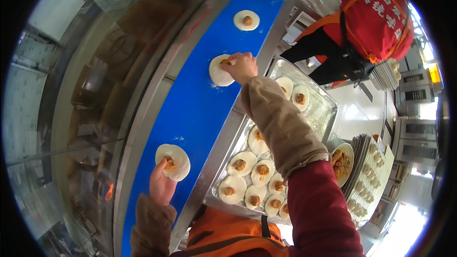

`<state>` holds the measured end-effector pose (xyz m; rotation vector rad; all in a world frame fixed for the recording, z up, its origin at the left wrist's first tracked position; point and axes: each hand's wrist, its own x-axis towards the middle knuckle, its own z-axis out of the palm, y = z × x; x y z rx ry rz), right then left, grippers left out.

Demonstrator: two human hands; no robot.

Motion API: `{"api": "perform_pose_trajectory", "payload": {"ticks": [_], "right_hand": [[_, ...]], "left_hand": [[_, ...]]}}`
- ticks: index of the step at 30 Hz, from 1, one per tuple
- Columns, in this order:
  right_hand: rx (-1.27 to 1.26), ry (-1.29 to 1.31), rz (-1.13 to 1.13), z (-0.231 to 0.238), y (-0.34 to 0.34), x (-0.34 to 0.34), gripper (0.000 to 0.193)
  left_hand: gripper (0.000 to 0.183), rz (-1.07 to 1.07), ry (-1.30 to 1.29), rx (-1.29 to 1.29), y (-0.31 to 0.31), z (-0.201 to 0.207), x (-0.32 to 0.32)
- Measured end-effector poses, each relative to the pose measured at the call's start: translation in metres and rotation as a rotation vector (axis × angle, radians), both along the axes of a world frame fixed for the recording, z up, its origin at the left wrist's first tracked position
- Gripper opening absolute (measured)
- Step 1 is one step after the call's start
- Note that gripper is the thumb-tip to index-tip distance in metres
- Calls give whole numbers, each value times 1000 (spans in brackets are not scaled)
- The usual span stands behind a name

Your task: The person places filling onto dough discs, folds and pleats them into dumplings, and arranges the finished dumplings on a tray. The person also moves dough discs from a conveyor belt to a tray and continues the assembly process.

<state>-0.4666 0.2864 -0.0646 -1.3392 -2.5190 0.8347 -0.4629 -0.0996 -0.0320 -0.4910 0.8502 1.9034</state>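
Observation:
In my left hand [162,185] is a flat dough wrapper [180,169] with a lump of brown filling on it. The thumb lies on top by the filling and the other fingers are mostly hidden beneath. Farther up the blue conveyor belt [190,95], my right hand [242,68] is closed at the right edge of another dough wrapper [220,75]. Its fingertips partly cover the filling there. Two more filled wrappers [246,20] lie flat farther along the belt. Under my right forearm, a metal tray [321,114] holds several filled wrappers.
A bowl of brown filling [342,162] stands right of my forearm, beside stacked trays [366,181] topped with small pale dough pieces. Another person in a red top [366,19] bends over at the upper right. Metal rails [200,200] edge the belt.

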Motion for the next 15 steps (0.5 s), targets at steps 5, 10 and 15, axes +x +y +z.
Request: {"api": "perform_pose_trajectory", "payload": {"ticks": [5,10,15], "right_hand": [[-220,-304,-79,5,-36,3,84],[-114,-332,132,5,-93,14,61],[-455,405,194,10,-140,78,35]], "left_hand": [[42,-108,305,-150,-12,7,12],[44,-126,404,-174,-5,32,9],[45,-212,520,-172,73,65,-3]]}}
